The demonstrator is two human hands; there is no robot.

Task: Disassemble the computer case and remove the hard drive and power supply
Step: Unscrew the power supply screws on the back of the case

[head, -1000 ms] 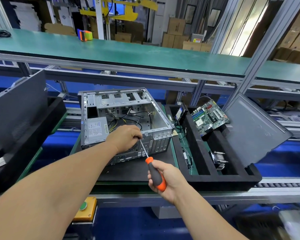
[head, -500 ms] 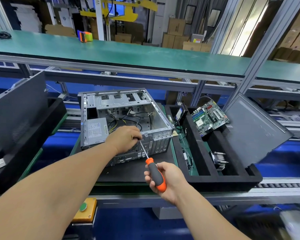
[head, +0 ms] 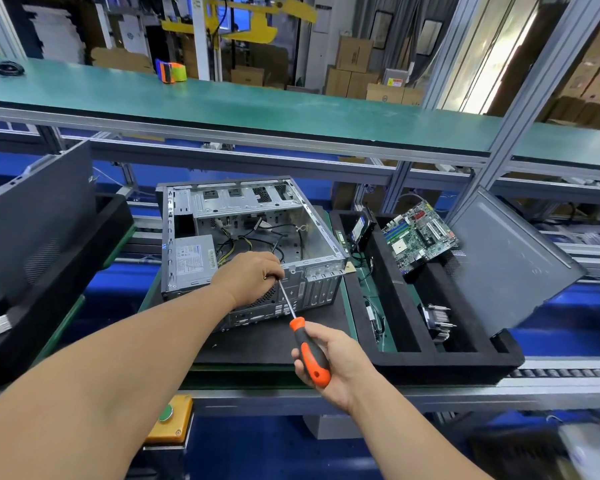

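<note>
While PSU (head: 194, 259) label's unreadable, right hand (head: 336, 365) holds screwdriver (head: 309, 355).

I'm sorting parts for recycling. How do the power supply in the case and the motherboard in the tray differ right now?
The power supply is a plain grey metal box with a label; the motherboard is a bare green board full of slots. The power supply sits inside the computer case; the motherboard is out, leaning tilted in the black foam tray. No hand touches either.
</note>
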